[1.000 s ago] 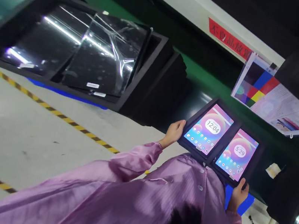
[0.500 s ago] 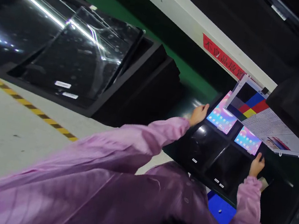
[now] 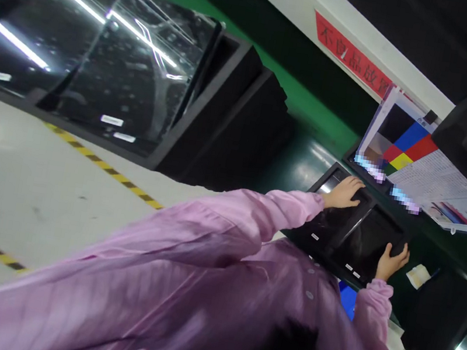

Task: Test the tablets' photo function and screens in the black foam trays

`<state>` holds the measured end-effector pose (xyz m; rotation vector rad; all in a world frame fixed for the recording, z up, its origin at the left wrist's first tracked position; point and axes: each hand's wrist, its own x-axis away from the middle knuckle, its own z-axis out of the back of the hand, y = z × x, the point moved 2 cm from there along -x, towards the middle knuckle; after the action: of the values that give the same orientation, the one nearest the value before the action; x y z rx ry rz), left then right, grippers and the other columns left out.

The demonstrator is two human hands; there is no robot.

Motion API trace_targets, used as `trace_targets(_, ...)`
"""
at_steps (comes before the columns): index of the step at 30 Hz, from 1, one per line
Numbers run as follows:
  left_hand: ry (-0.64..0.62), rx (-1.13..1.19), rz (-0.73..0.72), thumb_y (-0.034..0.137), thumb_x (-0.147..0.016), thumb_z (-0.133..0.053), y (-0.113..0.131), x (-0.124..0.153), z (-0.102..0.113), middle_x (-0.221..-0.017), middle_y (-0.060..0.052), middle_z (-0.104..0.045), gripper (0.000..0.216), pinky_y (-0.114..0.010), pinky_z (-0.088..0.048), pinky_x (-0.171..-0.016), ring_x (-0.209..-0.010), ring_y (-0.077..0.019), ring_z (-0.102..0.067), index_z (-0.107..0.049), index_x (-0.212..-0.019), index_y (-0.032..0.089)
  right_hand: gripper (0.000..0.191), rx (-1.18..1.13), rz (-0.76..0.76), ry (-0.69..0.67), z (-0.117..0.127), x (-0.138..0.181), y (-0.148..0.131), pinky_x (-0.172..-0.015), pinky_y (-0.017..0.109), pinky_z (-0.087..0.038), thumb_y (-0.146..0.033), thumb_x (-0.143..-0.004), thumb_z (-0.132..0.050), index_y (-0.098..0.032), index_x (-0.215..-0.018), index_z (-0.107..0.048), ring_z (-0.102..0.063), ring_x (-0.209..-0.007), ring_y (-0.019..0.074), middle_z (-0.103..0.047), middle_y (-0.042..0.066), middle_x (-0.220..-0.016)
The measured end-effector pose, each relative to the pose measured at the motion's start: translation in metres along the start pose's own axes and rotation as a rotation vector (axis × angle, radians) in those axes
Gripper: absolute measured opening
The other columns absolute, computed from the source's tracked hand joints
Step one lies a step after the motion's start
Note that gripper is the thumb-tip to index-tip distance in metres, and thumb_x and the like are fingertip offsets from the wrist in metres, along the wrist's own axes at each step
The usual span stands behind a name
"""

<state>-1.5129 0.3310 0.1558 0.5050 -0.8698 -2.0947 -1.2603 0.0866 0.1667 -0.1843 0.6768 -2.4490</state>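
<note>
A black tray (image 3: pixel 328 250) in front of my body bears two dark glossy panels, the left panel (image 3: pixel 327 222) and the right panel (image 3: pixel 377 236), with small white labels on their near edges. My left hand (image 3: pixel 345 192) lies over the tray's far side, fingers stretched out and thumb apart. At the tray's right edge is my right hand (image 3: pixel 392 261), thumb and fingers spread; whether it touches the rim I cannot tell. Just beyond the tray, two lit screens show, the left screen (image 3: pixel 370 169) and the right screen (image 3: pixel 405 200), partly hidden by a hanging sheet.
The hanging sheet (image 3: pixel 436 180) carries colour blocks and print. A red label (image 3: pixel 352 55) marks the white beam. Stacked black trays (image 3: pixel 208 112) with large glossy panels stand at left. A small pale pad (image 3: pixel 418 276) lies right of my right hand; a blue object (image 3: pixel 347 299) is below.
Both hands have left the sides of the lit screens' tray and moved to the nearer dark panels. The lit screens now sit farther back, more covered by the sheet. The view has shifted.
</note>
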Motion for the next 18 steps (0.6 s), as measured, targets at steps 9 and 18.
trace_targets(9, -0.058, -0.219, 0.133, 0.034, -0.081, -0.079, 0.038, 0.002, -0.036, -0.160, -0.029, -0.048, 0.084, -0.061, -0.016, -0.136, -0.157, -0.0448, -0.037, -0.049, -0.152, 0.003, 0.076, -0.016, 0.022, -0.128, -0.003, 0.007, 0.000, -0.130, 0.053, -0.034, -0.061, -0.096, -0.048, -0.015, -0.157, -0.055, -0.039, -0.158, 0.0392, -0.039, 0.025, -0.165)
trace_targets(18, -0.066, -0.466, 0.240, 0.045, -0.083, -0.075, 0.051, 0.046, -0.028, -0.143, -0.027, -0.062, 0.079, -0.056, -0.021, -0.135, -0.143, -0.0416, -0.053, -0.056, -0.146, 0.002, 0.094, 0.069, 0.057, -0.257, -0.029, 0.015, 0.032, -0.125, 0.069, -0.038, -0.079, -0.081, -0.040, -0.040, -0.166, -0.041, -0.034, -0.162, 0.0451, -0.044, 0.023, -0.161)
